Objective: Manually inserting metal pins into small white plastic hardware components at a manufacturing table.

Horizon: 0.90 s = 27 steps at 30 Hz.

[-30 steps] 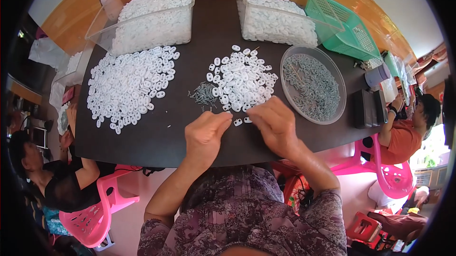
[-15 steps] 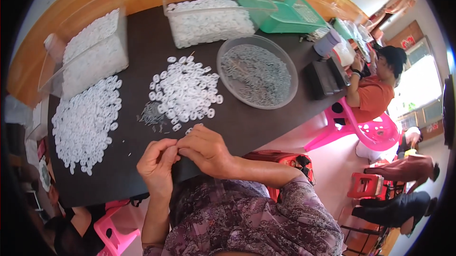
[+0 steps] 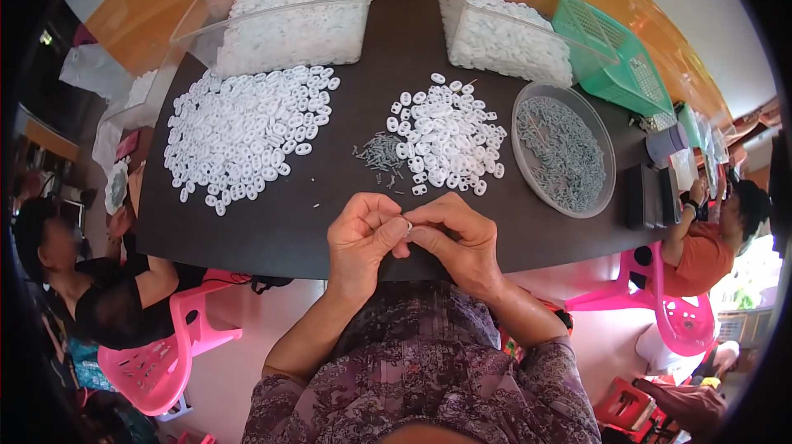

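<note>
Both hands meet low over the near edge of the desk (image 3: 247, 234), the left hand (image 3: 360, 242) and the right hand (image 3: 466, 244) each drawn into a close pinch, thumb against finger, with their tips together around a small pale piece (image 3: 408, 228). Fingers cover most of this piece, so its long axis cannot be told, nor whether anything else is tucked into either hand. Just beyond the hands lies a small heap of grey screws (image 3: 380, 152), straight ahead of the left hand and so nearer to it; those screws point every which way. Touching that heap on its right is a pile of white two-holed pieces (image 3: 452, 137), ahead of the right hand, with a few loose ones at its near edge. Well apart to the left spreads a larger white pile (image 3: 239, 137) of similar oval pieces, while to the right a round clear tray (image 3: 609, 183) holds many more grey screws, near a black box (image 3: 646, 197). Farther back stand two clear bins, the left bin (image 3: 293, 36) and the right bin (image 3: 507, 44), both bearing white pieces, and beside the latter a green basket (image 3: 615, 73).
</note>
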{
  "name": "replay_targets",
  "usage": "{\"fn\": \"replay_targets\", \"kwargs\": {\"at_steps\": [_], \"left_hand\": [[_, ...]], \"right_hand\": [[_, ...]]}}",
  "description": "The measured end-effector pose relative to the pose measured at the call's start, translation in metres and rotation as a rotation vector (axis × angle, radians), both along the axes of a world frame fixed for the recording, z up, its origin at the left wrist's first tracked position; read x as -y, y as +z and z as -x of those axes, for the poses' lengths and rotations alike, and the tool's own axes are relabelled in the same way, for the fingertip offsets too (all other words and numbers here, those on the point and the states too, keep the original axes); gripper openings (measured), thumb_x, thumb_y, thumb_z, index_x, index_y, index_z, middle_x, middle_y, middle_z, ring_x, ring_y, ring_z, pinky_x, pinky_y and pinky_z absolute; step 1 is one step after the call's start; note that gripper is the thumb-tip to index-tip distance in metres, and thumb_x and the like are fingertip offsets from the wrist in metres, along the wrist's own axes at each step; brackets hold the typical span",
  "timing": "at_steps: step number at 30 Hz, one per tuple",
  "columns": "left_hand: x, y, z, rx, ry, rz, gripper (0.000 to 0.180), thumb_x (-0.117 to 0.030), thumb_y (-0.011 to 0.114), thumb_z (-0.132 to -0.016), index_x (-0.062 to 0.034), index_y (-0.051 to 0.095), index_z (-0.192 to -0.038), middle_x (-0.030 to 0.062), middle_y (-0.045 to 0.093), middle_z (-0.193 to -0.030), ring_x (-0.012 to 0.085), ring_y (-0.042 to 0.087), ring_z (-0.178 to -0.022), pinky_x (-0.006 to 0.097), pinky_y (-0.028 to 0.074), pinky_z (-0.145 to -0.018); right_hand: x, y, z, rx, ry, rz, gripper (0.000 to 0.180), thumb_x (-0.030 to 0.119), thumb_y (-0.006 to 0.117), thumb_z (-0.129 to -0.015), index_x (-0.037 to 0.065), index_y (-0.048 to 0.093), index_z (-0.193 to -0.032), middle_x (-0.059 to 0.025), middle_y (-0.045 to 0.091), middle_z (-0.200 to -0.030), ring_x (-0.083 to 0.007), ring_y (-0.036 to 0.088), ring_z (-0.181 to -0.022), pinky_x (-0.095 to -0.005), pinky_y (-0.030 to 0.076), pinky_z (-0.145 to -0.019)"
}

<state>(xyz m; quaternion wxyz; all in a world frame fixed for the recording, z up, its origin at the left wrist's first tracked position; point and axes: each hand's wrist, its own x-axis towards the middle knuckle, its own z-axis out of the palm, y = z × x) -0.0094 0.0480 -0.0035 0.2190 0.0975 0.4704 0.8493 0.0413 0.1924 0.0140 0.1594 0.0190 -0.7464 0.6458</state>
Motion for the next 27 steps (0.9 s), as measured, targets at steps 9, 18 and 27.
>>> {"fn": "replay_targets", "kwargs": {"at_steps": [9,18,27], "left_hand": [[0.013,0.002,-0.012,-0.084,0.05,0.121,0.014,-0.008,0.062,-0.09,0.0016,0.06,-0.1,0.0025,0.062,-0.084,0.0071,0.056,-0.067,0.019,0.046,-0.061],[0.018,0.007,-0.011,-0.09,-0.003,0.115,0.015,-0.003,0.059,-0.091,0.003,0.061,-0.105,0.0031,0.063,-0.092,0.0074,0.057,-0.076,0.02,0.048,-0.07],[0.023,0.008,-0.009,-0.486,0.152,0.358,0.017,0.003,0.064,-0.085,0.0011,0.064,-0.101,0.0021,0.059,-0.085,0.0084,0.056,-0.075,0.023,0.045,-0.064]], "right_hand": [[0.003,0.003,-0.002,0.224,0.068,0.104,0.007,0.002,0.07,-0.081,0.001,0.065,-0.086,-0.0002,0.06,-0.081,-0.0053,0.053,-0.071,-0.0211,0.044,-0.064],[0.009,0.006,0.0,0.36,0.015,0.403,0.006,0.003,0.066,-0.084,-0.002,0.063,-0.087,-0.0013,0.063,-0.082,-0.0056,0.056,-0.076,-0.02,0.045,-0.069],[0.029,-0.001,-0.011,0.229,-0.082,0.307,0.005,0.0,0.065,-0.084,0.0,0.062,-0.088,-0.0004,0.058,-0.08,-0.0047,0.051,-0.071,-0.0196,0.041,-0.063]]}}
